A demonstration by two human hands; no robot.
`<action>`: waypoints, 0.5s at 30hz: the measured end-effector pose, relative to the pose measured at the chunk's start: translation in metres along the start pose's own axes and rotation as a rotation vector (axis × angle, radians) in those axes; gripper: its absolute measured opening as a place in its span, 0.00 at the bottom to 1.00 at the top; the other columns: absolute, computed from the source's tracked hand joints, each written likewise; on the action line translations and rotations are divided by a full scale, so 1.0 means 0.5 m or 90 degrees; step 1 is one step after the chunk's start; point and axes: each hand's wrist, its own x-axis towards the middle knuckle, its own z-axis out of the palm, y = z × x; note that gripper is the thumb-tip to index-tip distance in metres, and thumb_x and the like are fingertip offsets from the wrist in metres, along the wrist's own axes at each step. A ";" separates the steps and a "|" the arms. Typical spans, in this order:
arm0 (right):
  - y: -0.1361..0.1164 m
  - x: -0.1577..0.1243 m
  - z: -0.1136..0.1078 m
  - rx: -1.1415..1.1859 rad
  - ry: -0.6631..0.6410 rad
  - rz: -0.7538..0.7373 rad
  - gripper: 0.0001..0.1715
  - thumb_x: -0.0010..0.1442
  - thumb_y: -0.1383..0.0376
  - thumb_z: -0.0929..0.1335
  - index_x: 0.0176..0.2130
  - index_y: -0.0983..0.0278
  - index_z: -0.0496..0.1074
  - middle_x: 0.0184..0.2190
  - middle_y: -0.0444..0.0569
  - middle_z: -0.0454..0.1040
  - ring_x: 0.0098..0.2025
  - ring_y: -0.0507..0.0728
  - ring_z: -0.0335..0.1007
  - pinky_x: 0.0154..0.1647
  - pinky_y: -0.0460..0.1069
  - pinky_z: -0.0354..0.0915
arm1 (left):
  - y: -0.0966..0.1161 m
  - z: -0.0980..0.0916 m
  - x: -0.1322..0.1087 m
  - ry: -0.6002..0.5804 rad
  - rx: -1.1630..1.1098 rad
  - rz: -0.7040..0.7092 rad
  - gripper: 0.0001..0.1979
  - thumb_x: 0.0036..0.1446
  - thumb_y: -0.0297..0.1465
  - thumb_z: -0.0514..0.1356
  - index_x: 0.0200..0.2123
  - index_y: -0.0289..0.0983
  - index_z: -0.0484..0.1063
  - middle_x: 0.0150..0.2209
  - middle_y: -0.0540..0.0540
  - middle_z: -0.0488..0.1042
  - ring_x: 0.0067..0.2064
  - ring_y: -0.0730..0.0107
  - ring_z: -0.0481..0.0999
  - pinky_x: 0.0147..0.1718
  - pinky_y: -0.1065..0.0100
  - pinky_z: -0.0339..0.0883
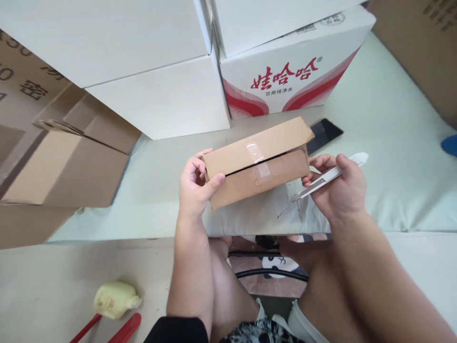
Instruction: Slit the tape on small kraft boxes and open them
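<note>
A small brown cardboard box (232, 186) is tilted above the table, its upper seam slightly parted, with cut clear tape on both flaps. My left hand (196, 183) grips its left end, thumb on the near side. My right hand (339, 186) is at the box's right end, fingertips touching it. A white utility knife (330, 176) lies across that hand, gripped under the thumb, its blade pointing to the lower left. Behind the box's right end, a flat black object like a phone (325, 133) lies on the table.
The table (392, 190) has a pale green cover. White cartons (185, 100) and a red-and-white water carton (285, 83) stand at the back. Large brown boxes (78, 166) are at the left. A yellow bottle (116, 299) sits lower left, beside red bars (126, 328). A blue item (450, 145) shows far right.
</note>
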 end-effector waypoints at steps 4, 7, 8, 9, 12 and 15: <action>-0.003 0.000 -0.001 0.003 -0.002 -0.004 0.26 0.47 0.42 0.73 0.24 0.60 0.68 0.28 0.45 0.74 0.20 0.50 0.68 0.21 0.49 0.70 | -0.003 -0.001 0.001 0.004 0.004 -0.003 0.32 0.41 0.49 0.76 0.29 0.41 0.56 0.53 0.40 0.75 0.54 0.55 0.75 0.44 0.59 0.70; -0.004 -0.002 0.001 0.014 0.005 -0.005 0.25 0.48 0.43 0.72 0.25 0.61 0.68 0.27 0.45 0.73 0.20 0.50 0.68 0.21 0.49 0.69 | -0.005 -0.002 0.001 0.004 0.004 0.000 0.31 0.42 0.48 0.76 0.29 0.41 0.56 0.53 0.40 0.76 0.53 0.56 0.75 0.44 0.60 0.70; -0.004 -0.003 0.002 0.011 0.007 -0.006 0.23 0.48 0.45 0.72 0.25 0.61 0.68 0.28 0.45 0.73 0.20 0.50 0.68 0.19 0.47 0.67 | -0.005 -0.002 0.001 0.001 0.003 0.001 0.31 0.42 0.48 0.76 0.29 0.41 0.56 0.53 0.40 0.76 0.53 0.56 0.75 0.44 0.60 0.70; -0.004 -0.004 0.003 0.004 0.013 -0.008 0.21 0.48 0.48 0.72 0.25 0.62 0.69 0.29 0.45 0.73 0.19 0.49 0.67 0.17 0.46 0.63 | -0.005 -0.002 0.000 0.000 0.002 0.002 0.31 0.42 0.48 0.76 0.29 0.41 0.56 0.53 0.39 0.76 0.53 0.56 0.75 0.45 0.60 0.70; -0.005 -0.008 0.008 -0.031 0.035 -0.011 0.14 0.46 0.55 0.73 0.30 0.62 0.73 0.34 0.44 0.74 0.18 0.46 0.64 0.13 0.44 0.50 | -0.003 -0.001 -0.001 0.000 0.008 0.009 0.31 0.43 0.48 0.75 0.29 0.41 0.57 0.53 0.39 0.76 0.53 0.55 0.76 0.45 0.59 0.70; -0.007 -0.011 0.013 -0.063 0.028 -0.016 0.16 0.46 0.57 0.73 0.36 0.60 0.75 0.38 0.45 0.76 0.18 0.46 0.65 0.12 0.43 0.46 | 0.000 0.000 -0.001 0.005 0.030 0.017 0.30 0.45 0.50 0.74 0.29 0.41 0.58 0.57 0.37 0.75 0.56 0.52 0.75 0.47 0.57 0.71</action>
